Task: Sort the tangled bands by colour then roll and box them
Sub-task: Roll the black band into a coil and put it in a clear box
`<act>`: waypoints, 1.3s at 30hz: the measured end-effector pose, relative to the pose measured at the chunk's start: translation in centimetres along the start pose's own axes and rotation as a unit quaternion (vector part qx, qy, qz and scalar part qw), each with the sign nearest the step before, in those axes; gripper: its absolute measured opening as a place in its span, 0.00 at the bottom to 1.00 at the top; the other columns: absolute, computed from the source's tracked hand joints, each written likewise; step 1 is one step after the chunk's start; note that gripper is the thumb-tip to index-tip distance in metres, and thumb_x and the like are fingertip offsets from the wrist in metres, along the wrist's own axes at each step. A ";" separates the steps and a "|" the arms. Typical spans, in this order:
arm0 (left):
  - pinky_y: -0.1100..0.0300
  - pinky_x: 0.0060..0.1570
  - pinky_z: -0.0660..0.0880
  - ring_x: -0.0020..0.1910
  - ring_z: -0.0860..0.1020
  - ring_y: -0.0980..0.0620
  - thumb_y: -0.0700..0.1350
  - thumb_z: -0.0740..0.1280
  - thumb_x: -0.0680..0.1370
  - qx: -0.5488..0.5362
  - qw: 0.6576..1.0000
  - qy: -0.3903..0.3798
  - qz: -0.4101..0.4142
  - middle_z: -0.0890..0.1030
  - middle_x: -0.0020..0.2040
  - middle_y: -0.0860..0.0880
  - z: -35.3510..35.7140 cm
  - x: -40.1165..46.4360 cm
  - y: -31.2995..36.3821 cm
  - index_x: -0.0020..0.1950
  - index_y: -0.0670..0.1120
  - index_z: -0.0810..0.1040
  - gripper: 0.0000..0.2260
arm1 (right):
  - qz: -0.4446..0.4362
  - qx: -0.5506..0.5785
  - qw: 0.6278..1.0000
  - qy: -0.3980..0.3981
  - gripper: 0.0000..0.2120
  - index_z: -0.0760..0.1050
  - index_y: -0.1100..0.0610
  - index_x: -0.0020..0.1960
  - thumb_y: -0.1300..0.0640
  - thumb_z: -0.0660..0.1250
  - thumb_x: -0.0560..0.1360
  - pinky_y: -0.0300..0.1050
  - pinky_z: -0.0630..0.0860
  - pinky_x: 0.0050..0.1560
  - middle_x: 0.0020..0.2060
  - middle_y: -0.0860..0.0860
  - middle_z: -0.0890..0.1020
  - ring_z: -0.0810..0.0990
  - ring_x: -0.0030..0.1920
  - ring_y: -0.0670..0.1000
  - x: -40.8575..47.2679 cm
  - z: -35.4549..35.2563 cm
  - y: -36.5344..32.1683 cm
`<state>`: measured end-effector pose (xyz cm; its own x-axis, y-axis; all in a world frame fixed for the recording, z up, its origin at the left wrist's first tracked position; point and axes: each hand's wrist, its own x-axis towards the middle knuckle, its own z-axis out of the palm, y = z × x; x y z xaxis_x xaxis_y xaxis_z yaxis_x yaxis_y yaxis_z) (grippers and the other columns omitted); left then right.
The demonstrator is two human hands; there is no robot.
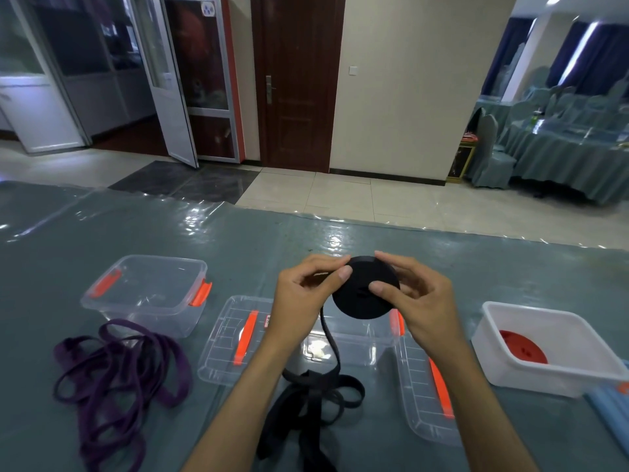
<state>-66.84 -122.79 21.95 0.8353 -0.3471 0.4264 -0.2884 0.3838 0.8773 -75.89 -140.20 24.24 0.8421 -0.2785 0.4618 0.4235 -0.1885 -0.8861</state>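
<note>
Banquet hall, draped tables (565, 155), covered chairs (490, 155)

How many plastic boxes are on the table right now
3. A clear box with orange latches stands at the far left, another clear box sits in the middle beneath the hands, and a white box holding a red roll is at the right.

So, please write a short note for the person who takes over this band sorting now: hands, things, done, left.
Left hand and right hand both pinch the black rolled band; its loose tail lies on the table.
Red roll sits in the white plastic box: done.
Purple tangled band lies unrolled beside the empty clear plastic box.
Left: finish black, box it, roll purple.
</note>
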 end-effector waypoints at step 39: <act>0.62 0.54 0.82 0.52 0.88 0.48 0.42 0.81 0.74 0.008 1.000 0.004 -0.023 0.89 0.50 0.47 -0.9 0.0 -1.5 0.51 0.50 0.89 0.08 | 0.091 -0.001 0.994 -0.057 0.26 0.74 0.44 0.62 0.56 0.82 0.71 0.55 0.87 0.41 0.47 0.59 0.89 0.89 0.47 0.62 0.4 -0.7 0.7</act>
<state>-65.94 -122.55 20.46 0.8518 -0.3563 0.3841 -0.2574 0.3540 0.8991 -75.52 -141.14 23.79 0.9373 -0.1988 0.2862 0.2600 -0.1477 -0.9542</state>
